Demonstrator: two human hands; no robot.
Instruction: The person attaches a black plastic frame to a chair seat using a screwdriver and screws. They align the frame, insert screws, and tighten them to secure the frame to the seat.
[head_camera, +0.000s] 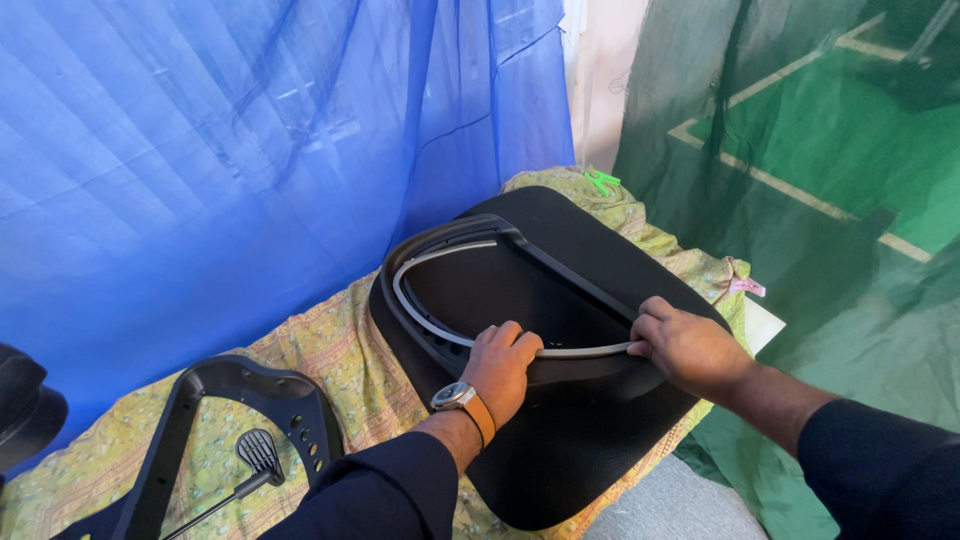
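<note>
blue curtain (200, 150) and green netting (800, 200) behind a table under yellow patterned cloth (330, 350). black fabric panel (560, 450) lies on the cloth, black frame (480, 235) on top. left hand (500, 365) and right hand (685, 345) each closed on the grey strip (420, 315) along the frame's near edge. second black frame (240, 380) lies at left.

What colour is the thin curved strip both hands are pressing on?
Light grey strip, against the black panel, under the left hand and right hand; head view.

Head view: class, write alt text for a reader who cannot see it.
Both hands, the left hand and right hand, press a grey curved strip onto a black fabric-covered panel lying on a yellow patterned cloth; a black plastic frame lies nearby.
</note>
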